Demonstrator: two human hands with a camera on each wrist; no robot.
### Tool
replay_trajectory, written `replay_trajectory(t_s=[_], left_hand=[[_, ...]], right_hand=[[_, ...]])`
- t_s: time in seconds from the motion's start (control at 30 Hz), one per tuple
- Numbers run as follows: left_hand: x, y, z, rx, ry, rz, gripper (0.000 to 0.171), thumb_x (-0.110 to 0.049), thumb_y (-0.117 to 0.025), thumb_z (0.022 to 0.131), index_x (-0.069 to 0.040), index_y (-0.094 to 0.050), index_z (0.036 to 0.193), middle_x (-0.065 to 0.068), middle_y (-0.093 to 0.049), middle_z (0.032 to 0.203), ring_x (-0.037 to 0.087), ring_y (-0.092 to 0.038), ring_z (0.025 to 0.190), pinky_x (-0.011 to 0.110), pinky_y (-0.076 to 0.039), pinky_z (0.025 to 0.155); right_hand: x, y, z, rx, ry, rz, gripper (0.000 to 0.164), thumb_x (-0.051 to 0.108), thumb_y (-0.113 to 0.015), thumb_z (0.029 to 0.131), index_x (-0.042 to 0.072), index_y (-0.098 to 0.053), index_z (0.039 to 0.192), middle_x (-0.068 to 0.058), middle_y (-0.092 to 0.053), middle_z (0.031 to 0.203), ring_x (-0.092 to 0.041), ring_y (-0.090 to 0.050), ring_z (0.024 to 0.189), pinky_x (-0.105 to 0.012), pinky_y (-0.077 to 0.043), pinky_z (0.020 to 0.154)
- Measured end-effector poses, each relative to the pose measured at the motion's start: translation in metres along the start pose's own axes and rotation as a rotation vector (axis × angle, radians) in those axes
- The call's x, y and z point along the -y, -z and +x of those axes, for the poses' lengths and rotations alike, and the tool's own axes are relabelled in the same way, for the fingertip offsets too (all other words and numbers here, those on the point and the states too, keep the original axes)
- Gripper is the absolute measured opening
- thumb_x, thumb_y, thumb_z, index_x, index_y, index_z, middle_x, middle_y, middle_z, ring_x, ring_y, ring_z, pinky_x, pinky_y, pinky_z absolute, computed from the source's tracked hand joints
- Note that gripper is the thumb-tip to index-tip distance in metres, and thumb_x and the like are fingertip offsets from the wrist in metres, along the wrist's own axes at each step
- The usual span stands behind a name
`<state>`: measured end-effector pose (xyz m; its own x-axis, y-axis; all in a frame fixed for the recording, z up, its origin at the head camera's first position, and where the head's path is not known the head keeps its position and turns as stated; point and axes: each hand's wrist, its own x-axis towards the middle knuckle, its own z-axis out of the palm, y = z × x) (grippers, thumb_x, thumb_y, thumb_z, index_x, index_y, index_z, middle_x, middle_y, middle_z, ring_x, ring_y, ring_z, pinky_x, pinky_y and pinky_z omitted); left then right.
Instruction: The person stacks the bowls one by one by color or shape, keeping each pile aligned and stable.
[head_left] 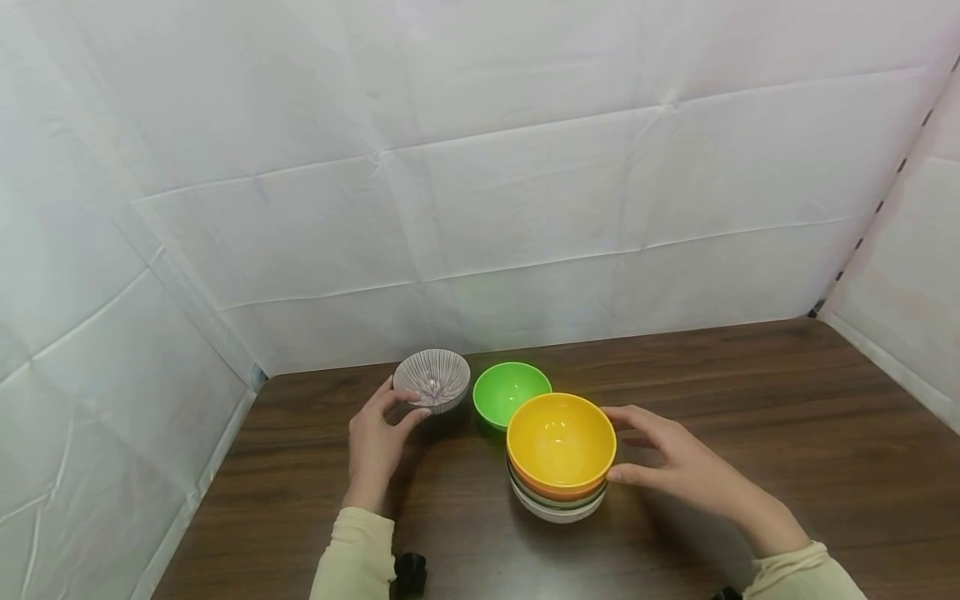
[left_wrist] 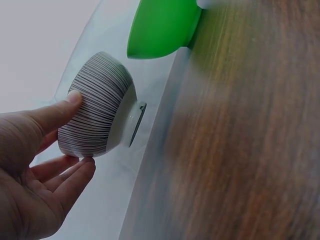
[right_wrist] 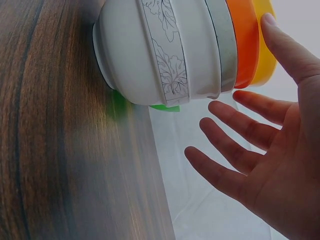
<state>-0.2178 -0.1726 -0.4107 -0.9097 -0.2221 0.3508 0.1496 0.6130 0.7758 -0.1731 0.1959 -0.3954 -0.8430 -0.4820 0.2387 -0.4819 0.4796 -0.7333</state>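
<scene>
My left hand [head_left: 377,437] grips a small bowl with dark stripes [head_left: 432,377] at the back left of the table. In the left wrist view the thumb lies on its striped outside, other fingertips are at its edge, and its foot looks raised off the wood. My right hand [head_left: 678,462] is beside a stack of nested bowls, its thumb at the topmost yellow bowl [head_left: 561,437] and its fingers spread and mostly straight. Beneath the yellow one are an orange bowl [right_wrist: 245,45], a grey-green bowl [right_wrist: 222,45] and a white bowl with a leaf-patterned band [right_wrist: 125,55].
A bright green bowl [head_left: 510,387] stands between the striped bowl and the stack, partly hidden behind the yellow one. The dark wooden table [head_left: 750,392] meets white sheet walls [head_left: 525,208] at the back and sides.
</scene>
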Motion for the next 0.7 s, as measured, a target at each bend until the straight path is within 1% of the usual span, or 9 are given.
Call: replay_trajectory(t_s=[0.23,0.47,0.7], left_hand=[[-0.005,0.003,0.000,0.018,0.012,-0.019,0.025,-0.018,-0.081,0.075,-0.009,-0.074,0.097,0.014,-0.052,0.141,0.028,-0.060,0.112,0.048,-0.055,0.092],[-0.011,0.007,0.000,0.012,-0.006,-0.021,0.025,-0.019,-0.081,0.074,-0.009,-0.075,0.096,0.013,-0.054,0.139,0.026,-0.061,0.112,0.047,-0.056,0.090],[-0.017,0.010,0.000,0.004,-0.022,-0.030,0.022,-0.019,-0.082,0.073,-0.013,-0.075,0.094,0.012,-0.055,0.138,0.026,-0.063,0.109,0.048,-0.056,0.090]], right_hand=[[0.001,0.000,0.000,-0.002,-0.004,-0.003,0.063,0.034,-0.073,0.082,0.014,-0.047,0.136,-0.013,-0.055,0.135,-0.037,-0.056,0.114,-0.062,-0.053,0.087],[0.002,0.001,0.000,0.001,-0.020,-0.003,0.064,0.035,-0.072,0.082,0.014,-0.047,0.137,-0.014,-0.054,0.136,-0.037,-0.056,0.113,-0.062,-0.053,0.086],[0.003,0.001,0.000,0.000,-0.019,0.000,0.064,0.035,-0.072,0.082,0.013,-0.047,0.137,-0.015,-0.053,0.136,-0.037,-0.056,0.114,-0.063,-0.052,0.087]])
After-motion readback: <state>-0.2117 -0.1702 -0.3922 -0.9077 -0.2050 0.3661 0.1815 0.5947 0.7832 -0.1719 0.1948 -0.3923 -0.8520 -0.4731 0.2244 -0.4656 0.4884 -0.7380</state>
